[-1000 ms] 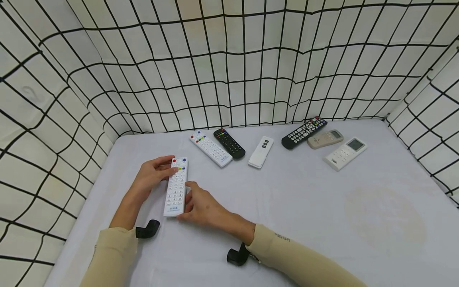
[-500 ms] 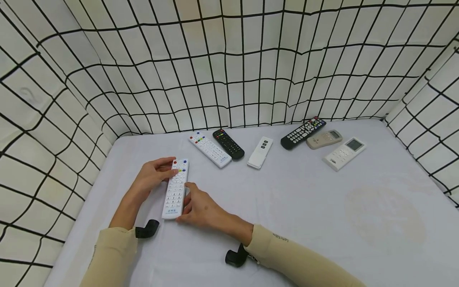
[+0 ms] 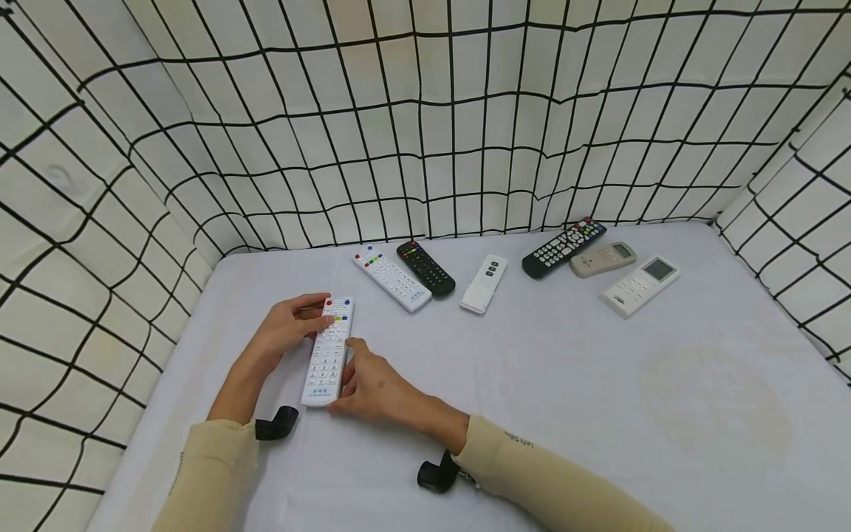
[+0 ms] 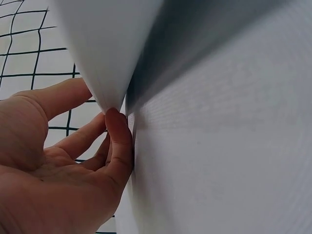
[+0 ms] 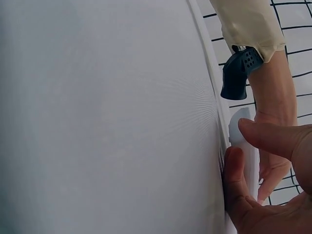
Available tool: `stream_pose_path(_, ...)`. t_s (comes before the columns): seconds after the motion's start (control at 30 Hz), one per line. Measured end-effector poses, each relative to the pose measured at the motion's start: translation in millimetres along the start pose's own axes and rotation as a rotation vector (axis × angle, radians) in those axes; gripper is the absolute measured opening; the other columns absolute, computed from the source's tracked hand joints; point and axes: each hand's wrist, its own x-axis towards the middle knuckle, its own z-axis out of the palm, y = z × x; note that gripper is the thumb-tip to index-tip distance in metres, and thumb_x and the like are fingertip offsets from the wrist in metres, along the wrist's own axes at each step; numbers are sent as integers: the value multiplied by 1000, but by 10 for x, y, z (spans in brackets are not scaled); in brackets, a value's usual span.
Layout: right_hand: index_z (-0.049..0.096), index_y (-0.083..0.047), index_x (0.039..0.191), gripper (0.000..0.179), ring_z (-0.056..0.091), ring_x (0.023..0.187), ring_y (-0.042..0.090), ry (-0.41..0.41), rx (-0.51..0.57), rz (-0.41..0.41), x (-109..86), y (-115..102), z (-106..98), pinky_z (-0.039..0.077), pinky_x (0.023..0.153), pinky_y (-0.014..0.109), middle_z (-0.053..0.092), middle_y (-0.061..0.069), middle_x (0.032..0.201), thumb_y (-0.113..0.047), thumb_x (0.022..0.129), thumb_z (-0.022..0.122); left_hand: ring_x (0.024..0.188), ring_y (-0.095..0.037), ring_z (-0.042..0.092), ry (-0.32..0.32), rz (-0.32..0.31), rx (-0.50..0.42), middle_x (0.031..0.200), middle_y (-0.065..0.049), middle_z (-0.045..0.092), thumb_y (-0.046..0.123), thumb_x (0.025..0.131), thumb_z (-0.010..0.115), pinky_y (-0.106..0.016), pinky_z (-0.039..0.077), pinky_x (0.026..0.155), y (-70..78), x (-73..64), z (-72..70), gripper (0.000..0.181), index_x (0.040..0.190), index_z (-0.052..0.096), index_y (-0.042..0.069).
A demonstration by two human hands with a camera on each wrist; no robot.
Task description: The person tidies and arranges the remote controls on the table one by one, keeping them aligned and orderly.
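A white remote control (image 3: pixel 327 353) with rows of buttons lies nearly lengthwise at the left of the table, face up. My left hand (image 3: pixel 282 332) pinches its far end, thumb on the buttons and fingers at the left and far edges. At the near end my right hand (image 3: pixel 375 384) holds the remote, thumb by the bottom corner and a fingertip on the right edge. Up close in the left wrist view, the left hand (image 4: pixel 73 151) has the pale remote (image 4: pixel 105 53) between thumb and fingers. In the right wrist view the right thumb (image 5: pixel 273 139) lies over the remote's rounded end (image 5: pixel 239 124).
Along the back lie another white remote (image 3: pixel 392 278), a black remote (image 3: pixel 426 269), a slim white remote (image 3: pixel 484 284), a larger black remote (image 3: pixel 564 247), a beige remote (image 3: pixel 603 260) and a white remote with a screen (image 3: pixel 641 286). Black netting (image 3: pixel 452 148) encloses the white-covered table (image 3: pixel 532 414).
The held remote has shifted a little toward me and turned slightly, both hands staying on it. The remotes at the back have not moved.
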Motion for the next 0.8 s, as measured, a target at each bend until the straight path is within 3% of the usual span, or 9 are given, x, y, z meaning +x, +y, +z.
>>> stream_pose_path(0.23, 26, 2, 158, 99, 61, 76, 0, -10, -6, -3, 16, 10, -4, 50, 67, 14, 68, 4, 101, -6, 82, 88, 125, -28, 56, -3, -4, 7, 150, -24, 56, 24, 101, 68, -25, 44, 90, 8, -12, -14, 66, 160, 41, 10)
stream_pose_path(0.57, 26, 2, 158, 98, 59, 75, 0, -15, -26, -10, 12, 6, -18, 48, 67, 13, 66, 3, 99, -7, 83, 88, 127, -31, 54, -4, 26, 16, 149, -25, 54, 20, 99, 71, -17, 45, 82, 19, -20, 8, 69, 159, 41, 6)
stream_pose_path(0.8, 26, 3, 158, 98, 58, 76, -1, -17, -28, -19, 8, 21, -13, 49, 67, 13, 66, 3, 99, -7, 83, 88, 130, -31, 52, -3, 7, 16, 152, -24, 53, 21, 99, 70, -19, 44, 84, -4, -10, 26, 69, 160, 40, 7)
